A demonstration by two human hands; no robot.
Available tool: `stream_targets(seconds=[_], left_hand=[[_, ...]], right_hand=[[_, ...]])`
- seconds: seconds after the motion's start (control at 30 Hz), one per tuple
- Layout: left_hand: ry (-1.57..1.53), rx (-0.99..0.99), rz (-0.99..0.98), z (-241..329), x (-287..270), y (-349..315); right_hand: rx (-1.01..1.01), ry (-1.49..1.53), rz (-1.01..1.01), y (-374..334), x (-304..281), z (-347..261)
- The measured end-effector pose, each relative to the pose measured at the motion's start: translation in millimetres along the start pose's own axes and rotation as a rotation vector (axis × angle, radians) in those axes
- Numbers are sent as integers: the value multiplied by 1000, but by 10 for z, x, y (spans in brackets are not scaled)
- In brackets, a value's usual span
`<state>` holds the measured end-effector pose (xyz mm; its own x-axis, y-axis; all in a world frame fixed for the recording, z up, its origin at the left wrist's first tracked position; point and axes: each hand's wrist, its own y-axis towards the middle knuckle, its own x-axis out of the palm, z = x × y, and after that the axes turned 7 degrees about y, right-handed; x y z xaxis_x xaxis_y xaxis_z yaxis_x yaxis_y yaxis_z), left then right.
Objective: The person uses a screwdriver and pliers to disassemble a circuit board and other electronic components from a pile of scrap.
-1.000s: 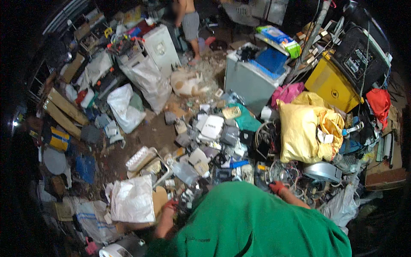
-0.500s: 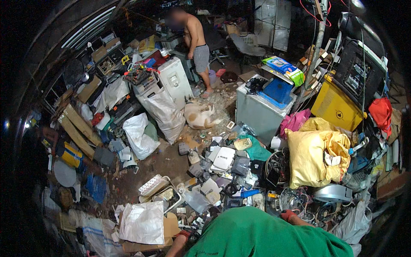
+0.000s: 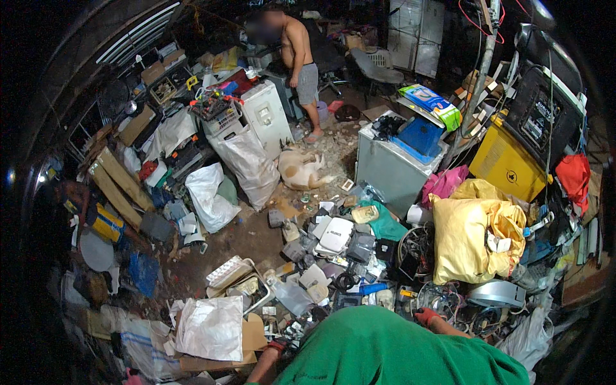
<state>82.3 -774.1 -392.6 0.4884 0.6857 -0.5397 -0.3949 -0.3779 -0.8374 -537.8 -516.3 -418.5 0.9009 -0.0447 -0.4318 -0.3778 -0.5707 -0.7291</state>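
Hand at left [image 3: 276,347], hand at right [image 3: 426,316], both holds and openness unclear, one silver casing [image 3: 497,293]

The one view looks from the wearer's head, through the left of two side-by-side fisheye cameras, down and forward; the green shirt [image 3: 385,350] is nearest, filling the lower edge between the hands [image 3: 427,316], the littered floor [image 3: 253,234] lies farther off, a standing person [image 3: 298,54] farther still, straight edges bending toward the dark rim
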Motion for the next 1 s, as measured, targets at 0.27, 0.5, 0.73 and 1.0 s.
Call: stream_targets(seconds=[0.27, 0.5, 0.73, 1.0], left_hand=[[58, -33, -93, 18, 63, 0], [108, 65, 341, -81, 212, 279], [-605, -228, 89, 143, -70, 166], [-417, -251, 34, 110, -28, -19]], right_hand=[[152, 16, 43, 17, -66, 311], [103, -249, 59, -240, -139, -39], [115, 115, 36, -244, 10, -135], [163, 245, -6, -247, 58, 35]])
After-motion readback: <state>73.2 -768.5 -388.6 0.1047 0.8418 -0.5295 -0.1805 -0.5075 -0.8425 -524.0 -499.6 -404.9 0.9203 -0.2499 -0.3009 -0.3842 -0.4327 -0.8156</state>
